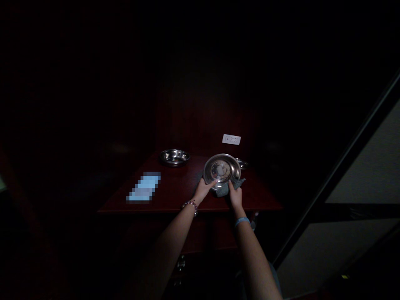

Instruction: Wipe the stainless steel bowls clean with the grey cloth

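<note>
Over the counter (pixel 175 187), the left hand (pixel 204 188) gripped a metal bowl (pixel 221 170), tilted seemingly to show its inside; the right hand (pixel 236 195) clasped a grey cloth (pixel 222 191) against its near rim (two hands probably steadied it).

Left hand (pixel 203 190) grips; right hand (pixel 235 195) grips nearby.

Dim indoor space, reddish desk (pixel 175 187), socket panel (pixel 231 139)
</note>
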Available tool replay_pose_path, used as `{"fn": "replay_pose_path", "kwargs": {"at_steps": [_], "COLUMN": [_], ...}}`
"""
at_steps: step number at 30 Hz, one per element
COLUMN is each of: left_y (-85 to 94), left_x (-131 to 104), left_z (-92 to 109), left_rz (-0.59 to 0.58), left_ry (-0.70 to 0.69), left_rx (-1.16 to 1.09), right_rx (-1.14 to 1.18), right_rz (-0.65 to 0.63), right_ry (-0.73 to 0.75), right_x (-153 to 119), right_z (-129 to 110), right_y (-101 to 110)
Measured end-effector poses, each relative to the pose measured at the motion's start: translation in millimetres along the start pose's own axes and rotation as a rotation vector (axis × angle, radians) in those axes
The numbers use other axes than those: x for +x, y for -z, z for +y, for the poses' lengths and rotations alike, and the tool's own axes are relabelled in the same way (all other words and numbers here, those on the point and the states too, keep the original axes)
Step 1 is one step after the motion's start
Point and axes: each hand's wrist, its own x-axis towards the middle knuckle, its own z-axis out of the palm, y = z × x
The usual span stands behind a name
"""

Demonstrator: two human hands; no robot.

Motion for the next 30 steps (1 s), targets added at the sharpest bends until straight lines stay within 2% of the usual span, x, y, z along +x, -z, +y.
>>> {"fn": "replay_pose_path", "kwargs": {"at_steps": [5, 23, 30], "left_y": [1.0, 2.9, 3.2], "left_x": [1.0, 3.5, 1.9], "left_z": [-1.9, -8.4, -6.2], "left_rz": [0.013, -0.028, 0.031], "left_ry": [0.008, 0.001, 0.015], "left_rx": [0.043, -0.018, 0.058], "right_rx": [0.009, 0.001, -0.004], "right_rz": [-0.002, -0.010, -0.005], "right_ry": [0.009, 0.004, -0.009], "right_x": [0.7, 0.3, 2.4], "right_z": [1.5, 0.5, 4.4], "right_y": [-0.1, 0.1, -0.4]}}
